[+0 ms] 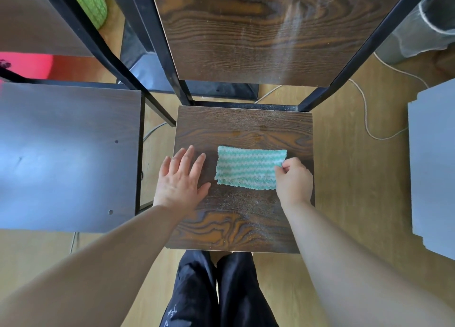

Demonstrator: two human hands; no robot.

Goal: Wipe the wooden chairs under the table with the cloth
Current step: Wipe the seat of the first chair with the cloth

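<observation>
A dark wooden chair (pixel 236 129) with a dusty square seat stands right in front of me, its black metal frame rising to a wooden backrest (pixel 246 31). A green and white striped cloth (pixel 246 167) lies folded flat on the seat's middle. My right hand (pixel 294 181) pinches the cloth's right edge between thumb and fingers. My left hand (pixel 181 179) rests flat on the seat just left of the cloth, fingers spread, holding nothing.
A second dark chair seat (pixel 66 154) sits to the left, and a grey seat (pixel 433 166) to the right. A cord (pixel 366 119) trails over the wood floor. My legs in black trousers (pixel 221 289) stand at the seat's near edge.
</observation>
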